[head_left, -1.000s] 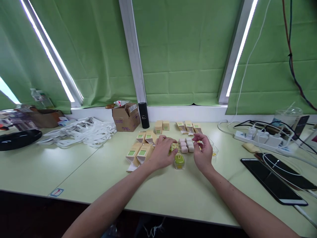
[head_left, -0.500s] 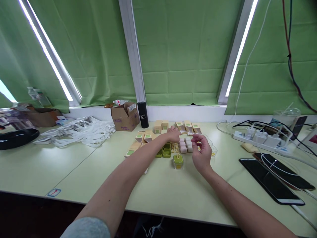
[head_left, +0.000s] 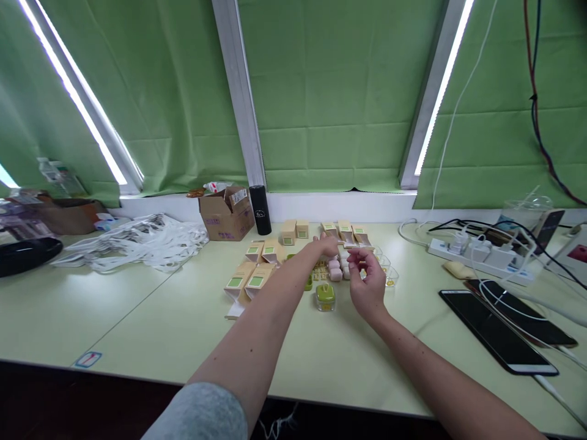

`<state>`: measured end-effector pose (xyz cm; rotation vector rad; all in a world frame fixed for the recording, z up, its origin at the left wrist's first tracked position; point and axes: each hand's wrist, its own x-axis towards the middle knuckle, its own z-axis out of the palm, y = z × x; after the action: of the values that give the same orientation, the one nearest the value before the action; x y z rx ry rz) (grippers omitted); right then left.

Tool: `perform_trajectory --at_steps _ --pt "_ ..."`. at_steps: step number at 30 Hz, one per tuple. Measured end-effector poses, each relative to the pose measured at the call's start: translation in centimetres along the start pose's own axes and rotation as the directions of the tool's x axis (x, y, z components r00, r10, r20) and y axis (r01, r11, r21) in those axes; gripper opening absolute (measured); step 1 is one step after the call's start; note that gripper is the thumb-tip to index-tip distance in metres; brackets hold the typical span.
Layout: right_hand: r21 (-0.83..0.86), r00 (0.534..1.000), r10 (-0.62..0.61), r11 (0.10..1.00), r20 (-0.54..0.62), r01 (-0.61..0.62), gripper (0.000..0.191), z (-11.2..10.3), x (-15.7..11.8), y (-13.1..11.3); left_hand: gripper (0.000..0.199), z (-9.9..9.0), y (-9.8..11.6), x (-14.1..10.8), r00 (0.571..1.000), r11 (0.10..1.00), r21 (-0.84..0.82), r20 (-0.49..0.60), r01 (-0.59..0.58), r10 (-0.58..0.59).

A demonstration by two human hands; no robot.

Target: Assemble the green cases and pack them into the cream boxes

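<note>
My left hand [head_left: 327,245] reaches over the small items, just in front of the kraft boxes [head_left: 345,232] at the back. Its fingertips are mostly hidden by the hand itself. My right hand [head_left: 368,282] is beside the pink and white blocks [head_left: 335,270], fingers curled in towards the thumb; anything between them is too small to make out. Small yellowish pieces [head_left: 320,272] lie left of the blocks. A green-lidded clear jar [head_left: 325,297] stands in front. Green trays [head_left: 309,283] are partly covered by my left forearm. Clear containers [head_left: 391,277] sit behind my right hand.
More kraft boxes with green labels [head_left: 235,282] lie on the left. Farther back are a cardboard box [head_left: 226,215], a black cylinder [head_left: 260,211] and a white strap pile [head_left: 137,242]. Phones [head_left: 498,330], a power strip [head_left: 481,260] and cables occupy the right side.
My left hand and forearm have swung rightwards, uncovering more of the left kraft boxes and covering more of the green trays. The right hand stays near the blocks. The view has shifted slightly.
</note>
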<state>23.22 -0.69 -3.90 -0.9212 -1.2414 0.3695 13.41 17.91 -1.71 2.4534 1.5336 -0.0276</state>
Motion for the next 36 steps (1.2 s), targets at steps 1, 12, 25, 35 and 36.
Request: perform_trajectory --at_steps 1,12,25,35,36 --pt "0.001 1.000 0.002 1.000 -0.003 -0.002 0.018 0.0 0.0 0.0 0.040 0.0 -0.1 0.1 1.000 1.000 -0.018 -0.016 -0.007 0.006" --pt "0.006 1.000 0.006 1.000 -0.006 -0.006 0.019 -0.1 0.1 0.3 0.048 -1.4 -4.0 -3.1 0.922 0.897 -0.315 -0.331 -0.310 0.203" --pt "0.235 0.956 0.262 0.929 0.131 -0.287 0.041 0.1 1.4 0.2 0.052 -1.4 -2.4 -20.4 0.709 0.805 -0.164 -0.593 -0.571 0.382" --pt "0.375 0.896 0.330 0.823 0.296 -0.427 0.070 0.8 1.0 -1.3 0.064 1.5 -1.5 -28.2 0.813 0.884 0.174 -0.347 -0.435 0.468" --pt "0.377 0.900 0.319 0.827 0.298 -0.418 0.069 0.9 0.9 -1.4 0.065 1.7 -1.5 -28.4 0.805 0.878 0.191 -0.352 -0.438 0.478"
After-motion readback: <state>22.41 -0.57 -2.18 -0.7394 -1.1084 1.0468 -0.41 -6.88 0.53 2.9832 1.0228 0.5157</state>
